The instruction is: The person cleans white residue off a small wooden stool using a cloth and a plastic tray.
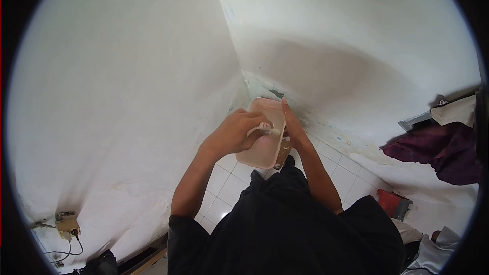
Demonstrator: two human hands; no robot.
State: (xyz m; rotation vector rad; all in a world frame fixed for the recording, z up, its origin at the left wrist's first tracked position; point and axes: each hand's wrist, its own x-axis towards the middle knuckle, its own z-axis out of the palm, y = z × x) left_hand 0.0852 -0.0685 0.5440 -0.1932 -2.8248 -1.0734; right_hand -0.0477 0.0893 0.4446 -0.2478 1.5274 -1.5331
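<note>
A shallow, rectangular pinkish plastic container (259, 159) is held out in front of my body, near the corner of the walls. My right hand (292, 123) grips its right side, with the thumb up along the rim. My left hand (239, 131) reaches over the container from the left, its fingers curled together inside. White paste-like matter (266, 128) covers the fingertips there. Whether those fingers also pinch a small tool or lump cannot be made out.
Two white walls meet ahead, with peeling patches (276, 93) low down. White floor tiles (232, 188) lie below. At right hangs a dark purple cloth (433, 147) above a red object (391, 202). A wall socket with plugs (68, 226) is at lower left.
</note>
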